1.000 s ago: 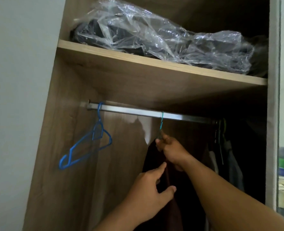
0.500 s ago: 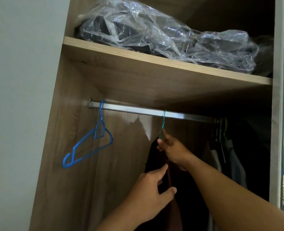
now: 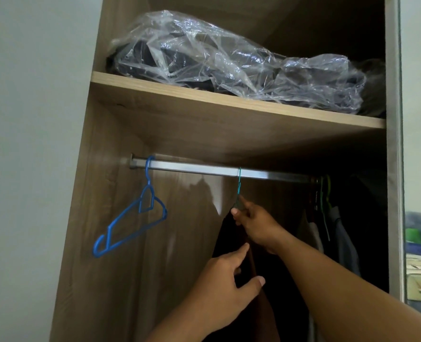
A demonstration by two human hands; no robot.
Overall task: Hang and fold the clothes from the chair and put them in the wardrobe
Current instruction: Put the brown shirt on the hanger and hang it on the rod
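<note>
Garment [image 3: 231,233], dark and long, is hanging from a thin green hanger [image 3: 239,180] whose hook is sitting over the metal rail [image 3: 204,169] near the middle of the wardrobe [image 3: 100,243]. Right hand [image 3: 256,224] is pinching that hanger's neck just below the hook, thumb and forefinger closed tight on the wire, the other fingers curling in behind. Left hand [image 3: 226,285] is coming in lower down, its grip half open: thumb spreading wide, forefinger reaching up, and the dark cloth is passing between thumb and fingers; whether it is truly clamping the cloth I cannot tell. Off to the left, a blue hanger [image 3: 133,218] is dangling bare and tilted at the rail's end. Far right, more clothes [image 3: 337,233] are hanging bunched together. Up on the shelf [image 3: 204,97], a crumpled clear plastic bag [image 3: 229,62] is lying over dark items.
</note>
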